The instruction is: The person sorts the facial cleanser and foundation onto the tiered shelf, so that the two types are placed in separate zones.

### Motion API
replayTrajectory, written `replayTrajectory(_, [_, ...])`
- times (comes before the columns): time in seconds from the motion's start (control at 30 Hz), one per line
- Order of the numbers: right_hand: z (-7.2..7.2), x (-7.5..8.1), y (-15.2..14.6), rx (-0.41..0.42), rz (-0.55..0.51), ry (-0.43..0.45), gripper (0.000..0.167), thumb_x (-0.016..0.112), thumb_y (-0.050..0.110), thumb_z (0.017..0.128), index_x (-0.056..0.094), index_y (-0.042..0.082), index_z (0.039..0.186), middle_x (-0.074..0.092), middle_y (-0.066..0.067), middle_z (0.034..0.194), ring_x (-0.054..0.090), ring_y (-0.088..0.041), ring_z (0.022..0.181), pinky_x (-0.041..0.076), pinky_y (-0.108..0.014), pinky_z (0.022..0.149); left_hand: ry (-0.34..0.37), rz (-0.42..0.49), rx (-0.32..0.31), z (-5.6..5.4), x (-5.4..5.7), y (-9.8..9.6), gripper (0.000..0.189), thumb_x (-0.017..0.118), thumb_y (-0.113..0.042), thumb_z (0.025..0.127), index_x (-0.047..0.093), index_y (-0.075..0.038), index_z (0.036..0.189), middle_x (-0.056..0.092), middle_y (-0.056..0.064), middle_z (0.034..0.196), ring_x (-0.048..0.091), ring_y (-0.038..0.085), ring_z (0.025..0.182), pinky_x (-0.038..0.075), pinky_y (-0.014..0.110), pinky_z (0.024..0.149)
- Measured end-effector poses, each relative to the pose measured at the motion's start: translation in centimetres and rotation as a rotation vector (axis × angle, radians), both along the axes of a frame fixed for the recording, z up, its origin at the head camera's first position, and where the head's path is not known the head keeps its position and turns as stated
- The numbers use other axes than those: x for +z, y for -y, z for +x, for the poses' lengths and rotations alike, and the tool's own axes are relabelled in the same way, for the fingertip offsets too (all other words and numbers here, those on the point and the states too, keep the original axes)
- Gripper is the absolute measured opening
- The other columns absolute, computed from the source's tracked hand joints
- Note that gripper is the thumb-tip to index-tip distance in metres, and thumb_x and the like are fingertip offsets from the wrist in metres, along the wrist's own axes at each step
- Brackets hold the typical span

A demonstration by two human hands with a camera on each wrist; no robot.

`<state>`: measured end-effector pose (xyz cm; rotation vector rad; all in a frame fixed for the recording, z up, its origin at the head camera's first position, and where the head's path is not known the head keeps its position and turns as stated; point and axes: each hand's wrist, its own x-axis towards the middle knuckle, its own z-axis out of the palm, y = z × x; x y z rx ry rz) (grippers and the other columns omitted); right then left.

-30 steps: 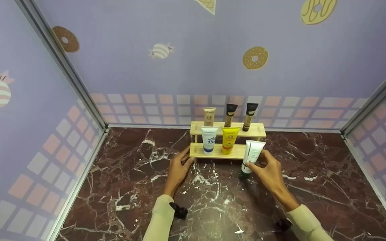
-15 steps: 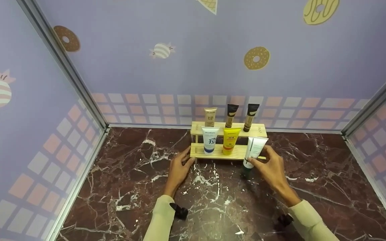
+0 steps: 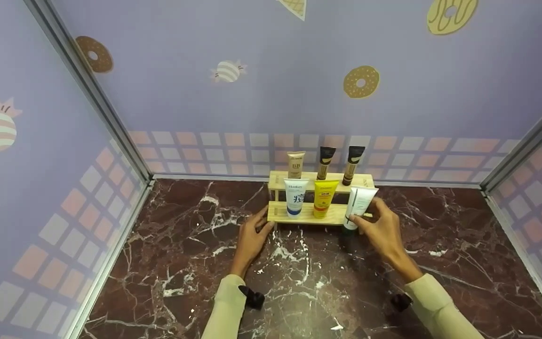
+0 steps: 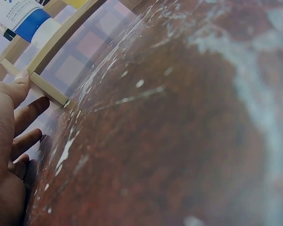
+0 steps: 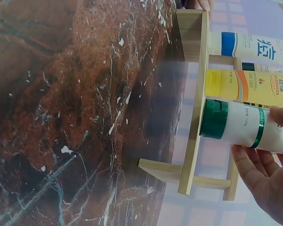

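Note:
My right hand [image 3: 381,230] pinches a white squeeze tube with a green cap [image 5: 245,123] between thumb and fingers. The tube stands cap down, slightly tilted, its cap close at the front edge of the lower shelf. My left hand [image 3: 252,238] rests against the left end of the two-tier wooden rack [image 3: 308,219], thumb at its front corner [image 4: 30,75], fingers fairly straight. On the lower shelf stand a white and blue tube [image 3: 294,195] and a yellow tube [image 3: 323,197]. The upper shelf bears a beige BB tube [image 3: 295,165] and two dark-topped tubes [image 3: 353,162].
The rack stands on a dark red marbled tabletop [image 3: 177,263], near the purple back wall [image 3: 271,108]. Side walls [image 3: 31,188] with metal corner strips enclose the table at left and right.
My right hand has moved the green-capped tube up and away from me, toward the right end of the lower shelf. The left hand stays at the rack's left end.

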<state>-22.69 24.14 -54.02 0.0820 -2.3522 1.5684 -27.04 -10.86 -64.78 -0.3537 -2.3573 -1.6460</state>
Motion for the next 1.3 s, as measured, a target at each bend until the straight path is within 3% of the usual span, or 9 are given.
replayTrajectory(0.17, [-0.4, 0.1, 0.1, -0.024, 0.052, -0.003, 0.049, 0.093, 0.003, 0.088, 0.067, -0.004, 0.129, 0.077, -0.023, 0.115, 0.075, -0.027, 0.090, 0.061, -0.027, 0.059, -0.003, 0.008, 0.000, 0.1, 0.0, 0.1, 0.058, 0.077, -0.021, 0.106, 0.060, -0.004, 0.158, 0.065, 0.029, 0.146, 0.075, 0.033, 0.123, 0.055, 0.053, 0.112])
replayTrajectory(0.27, [-0.6, 0.1, 0.1, -0.034, 0.057, -0.002, 0.049, 0.093, 0.005, 0.088, 0.067, -0.002, 0.128, 0.077, -0.022, 0.116, 0.075, -0.024, 0.089, 0.061, -0.028, 0.056, 0.012, 0.024, -0.010, 0.1, 0.1, 0.0, 0.059, 0.078, -0.022, 0.106, 0.059, -0.003, 0.158, 0.064, 0.029, 0.147, 0.074, 0.034, 0.124, 0.058, 0.050, 0.109])
replayTrajectory(0.5, [-1.3, -0.1, 0.0, -0.034, 0.027, 0.019, 0.046, 0.092, 0.003, 0.089, 0.066, -0.003, 0.127, 0.077, -0.025, 0.117, 0.077, -0.034, 0.086, 0.062, -0.038, 0.052, 0.029, 0.014, -0.009, 0.1, 0.0, -0.2, 0.060, 0.077, -0.019, 0.106, 0.057, 0.001, 0.158, 0.063, 0.031, 0.146, 0.073, 0.038, 0.125, 0.059, 0.046, 0.107])
replayTrajectory(0.57, [-1.5, -0.1, 0.0, -0.040, 0.041, 0.010, 0.047, 0.092, 0.003, 0.089, 0.066, -0.005, 0.128, 0.076, -0.027, 0.119, 0.078, -0.038, 0.093, 0.064, -0.033, 0.058, 0.030, 0.007, -0.002, 0.1, 0.0, -0.2, 0.059, 0.078, -0.019, 0.105, 0.058, 0.000, 0.158, 0.063, 0.030, 0.146, 0.074, 0.038, 0.125, 0.059, 0.046, 0.107])
replayTrajectory(0.7, [-2.1, -0.1, 0.0, -0.053, 0.057, -0.014, 0.047, 0.092, 0.000, 0.088, 0.067, -0.006, 0.127, 0.076, -0.027, 0.122, 0.077, -0.041, 0.111, 0.066, -0.027, 0.082, 0.032, 0.007, 0.004, 0.1, 0.0, -0.1, 0.059, 0.078, -0.019, 0.105, 0.058, 0.000, 0.157, 0.064, 0.029, 0.145, 0.074, 0.036, 0.124, 0.058, 0.047, 0.108])
replayTrajectory(0.8, [-2.4, -0.2, 0.0, -0.045, 0.037, -0.029, 0.046, 0.091, -0.004, 0.087, 0.067, -0.007, 0.126, 0.076, -0.028, 0.123, 0.076, -0.042, 0.114, 0.065, -0.037, 0.095, 0.026, 0.011, 0.002, 0.1, 0.1, -0.1, 0.059, 0.078, -0.018, 0.105, 0.058, 0.001, 0.157, 0.065, 0.030, 0.144, 0.075, 0.035, 0.123, 0.058, 0.048, 0.108])
replayTrajectory(1.0, [-2.9, -0.2, 0.0, -0.016, 0.009, -0.055, 0.046, 0.090, -0.007, 0.087, 0.066, -0.009, 0.126, 0.074, -0.030, 0.121, 0.076, -0.045, 0.113, 0.064, -0.049, 0.098, -0.014, 0.004, -0.019, 0.1, 0.1, 0.0, 0.058, 0.077, -0.016, 0.106, 0.057, 0.004, 0.157, 0.063, 0.032, 0.146, 0.074, 0.037, 0.123, 0.060, 0.047, 0.105])
replayTrajectory(1.17, [-3.3, -0.2, -0.1, -0.014, 0.029, -0.064, 0.045, 0.090, -0.006, 0.088, 0.067, -0.009, 0.126, 0.075, -0.029, 0.120, 0.076, -0.043, 0.111, 0.063, -0.047, 0.099, -0.018, -0.007, -0.015, 0.1, 0.1, 0.0, 0.059, 0.077, -0.016, 0.105, 0.057, 0.005, 0.157, 0.063, 0.032, 0.145, 0.074, 0.037, 0.123, 0.060, 0.048, 0.105])
replayTrajectory(1.3, [-3.5, -0.2, -0.2, -0.024, 0.040, -0.066, 0.045, 0.090, -0.007, 0.087, 0.067, -0.009, 0.126, 0.076, -0.028, 0.120, 0.077, -0.042, 0.110, 0.064, -0.039, 0.097, 0.000, -0.015, 0.001, 0.1, 0.2, 0.0, 0.059, 0.079, -0.017, 0.104, 0.058, 0.002, 0.157, 0.066, 0.030, 0.142, 0.074, 0.036, 0.123, 0.053, 0.053, 0.115])
